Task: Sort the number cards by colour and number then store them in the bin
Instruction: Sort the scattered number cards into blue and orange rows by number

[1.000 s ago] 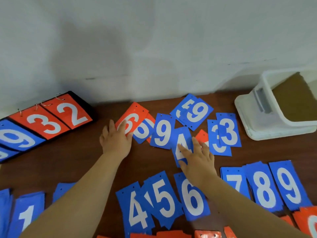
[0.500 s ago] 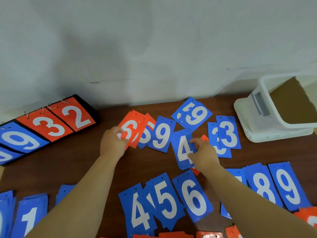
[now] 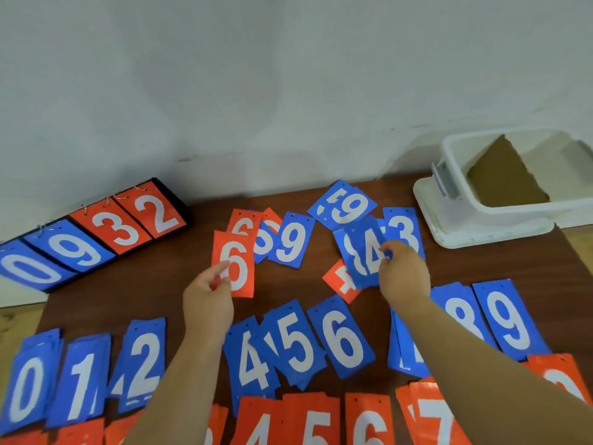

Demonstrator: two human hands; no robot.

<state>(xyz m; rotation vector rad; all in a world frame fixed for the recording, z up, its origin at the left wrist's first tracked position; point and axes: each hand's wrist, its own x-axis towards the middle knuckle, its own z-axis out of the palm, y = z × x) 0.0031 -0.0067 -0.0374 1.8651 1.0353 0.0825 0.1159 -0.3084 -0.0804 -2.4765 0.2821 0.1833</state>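
I'm pinching red 6 card (image 3: 236, 264) in left hand (image 3: 208, 303), blue 4 card (image 3: 365, 261) in right hand (image 3: 404, 274). Judging sort well along: blue row (image 3: 343, 338), red row (image 3: 316, 422) lying nearer me than hands; loose cards (image 3: 290, 242) beyond them. White bin (image 3: 513, 210) sitting right of right hand, no cards showing. Brown table (image 3: 144, 284), pale wall (image 3: 256, 91).

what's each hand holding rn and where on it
The left hand pinches the red 6 card at its lower left edge; the right hand pinches the blue 4 card at its right edge.
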